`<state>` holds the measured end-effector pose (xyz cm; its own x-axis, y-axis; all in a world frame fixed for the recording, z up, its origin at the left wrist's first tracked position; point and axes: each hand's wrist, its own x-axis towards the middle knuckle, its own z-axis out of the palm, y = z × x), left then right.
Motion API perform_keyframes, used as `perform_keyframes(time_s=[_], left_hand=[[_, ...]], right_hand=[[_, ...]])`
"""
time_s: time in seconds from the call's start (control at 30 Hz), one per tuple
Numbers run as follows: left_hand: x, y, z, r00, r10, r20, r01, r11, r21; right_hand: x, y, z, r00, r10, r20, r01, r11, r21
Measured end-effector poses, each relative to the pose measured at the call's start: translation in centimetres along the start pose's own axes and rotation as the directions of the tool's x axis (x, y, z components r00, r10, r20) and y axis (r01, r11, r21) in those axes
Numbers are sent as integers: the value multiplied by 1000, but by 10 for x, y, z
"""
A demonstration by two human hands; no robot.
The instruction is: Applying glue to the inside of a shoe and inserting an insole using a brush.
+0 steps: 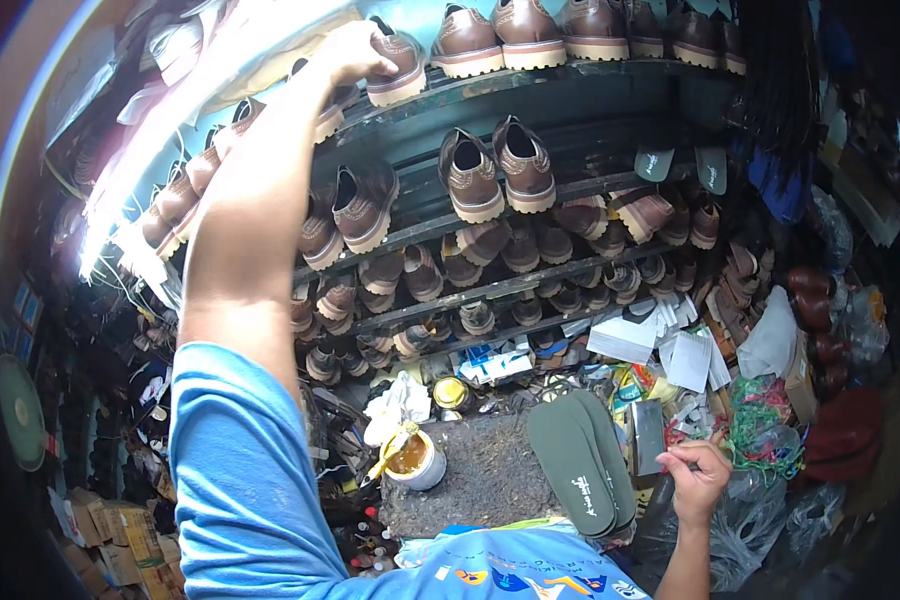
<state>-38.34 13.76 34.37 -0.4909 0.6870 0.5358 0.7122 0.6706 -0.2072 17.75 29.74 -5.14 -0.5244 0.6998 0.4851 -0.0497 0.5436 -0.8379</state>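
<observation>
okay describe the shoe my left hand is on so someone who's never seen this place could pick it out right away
Start at the tiered rack of brown shoes and go to its top shelf. At the left end of that row is a brown shoe with a cream sole. It alone has the left hand gripping its heel end.

Brown shoe (395, 68), dark green insoles (582, 462)

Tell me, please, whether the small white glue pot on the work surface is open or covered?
Open: the glue pot has no lid, its amber glue shows, and a yellow-smeared brush rests across its rim.
</observation>
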Motion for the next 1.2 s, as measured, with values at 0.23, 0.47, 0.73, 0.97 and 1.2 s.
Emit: perform_keyframes(time_s=[0.23, 0.47, 0.73, 0.97, 1.2], left_hand=[[-65, 12, -63, 987, 157, 26, -120, 842, -526], [-220, 84, -90, 997, 68, -44, -81, 903, -421], [-447, 216, -21, 941, 325, -97, -315, 730, -607], [-538, 284, 47, 952, 218, 214, 15, 667, -745], [-547, 295, 41, 911, 240, 336, 78, 699, -711]], right_hand=[[1, 7, 19, 996, -15, 91, 6, 994, 106], [8, -34, 57, 981, -62, 182, -1, 945, 326], [43, -75, 111, 894, -236, 381, 90, 928, 362], [-1, -35, 153, 426, -429, 796, 271, 900, 340], [0, -13, 193, 223, -345, 912, -26, 933, 360]])
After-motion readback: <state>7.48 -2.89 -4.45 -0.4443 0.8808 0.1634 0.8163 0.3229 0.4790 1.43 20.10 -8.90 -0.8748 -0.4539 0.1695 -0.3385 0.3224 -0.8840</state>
